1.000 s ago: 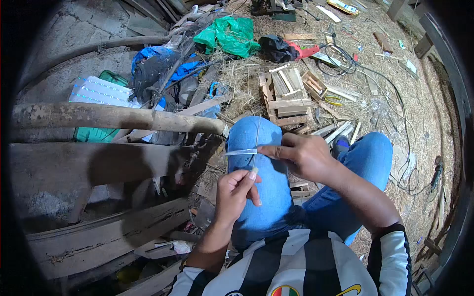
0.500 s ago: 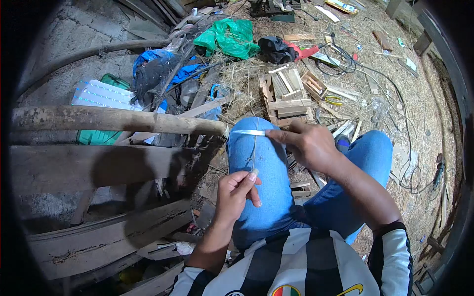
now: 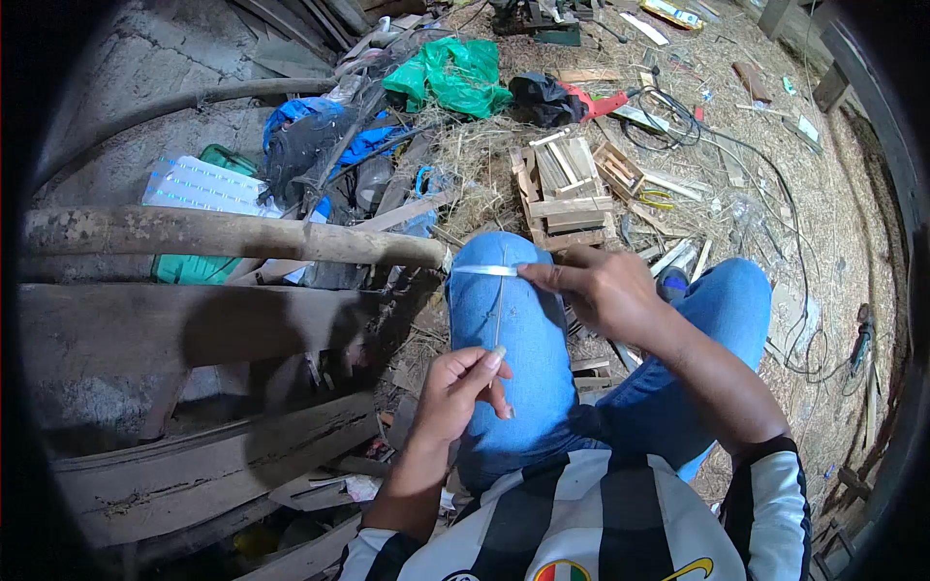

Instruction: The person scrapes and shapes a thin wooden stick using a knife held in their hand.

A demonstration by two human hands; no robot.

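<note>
My left hand (image 3: 463, 389) is closed in a pinch over my thigh, thumb against forefinger, on the near end of a thin wire-like strand (image 3: 499, 318). From there the strand runs forward along the blue jeans (image 3: 528, 382) to the raised knee. Across it, near the kneecap, lies a narrow shiny whitish strip (image 3: 482, 270). My right hand (image 3: 608, 290) grips the strip's right end between thumb and fingers. Whether the strip is a blade or a flat piece of metal I cannot make out.
A wooden pole (image 3: 232, 235) and planks (image 3: 203, 324) lie on the left. Ahead are a stack of small wooden pieces (image 3: 567, 198), a green plastic bag (image 3: 453, 77) and a red power tool (image 3: 603, 104) with a black cable. Yellow-handled pliers (image 3: 656, 199) lie among straw and scraps.
My left hand has shifted slightly toward my body along the strand. My right hand and the strip have moved slightly down over the knee.
</note>
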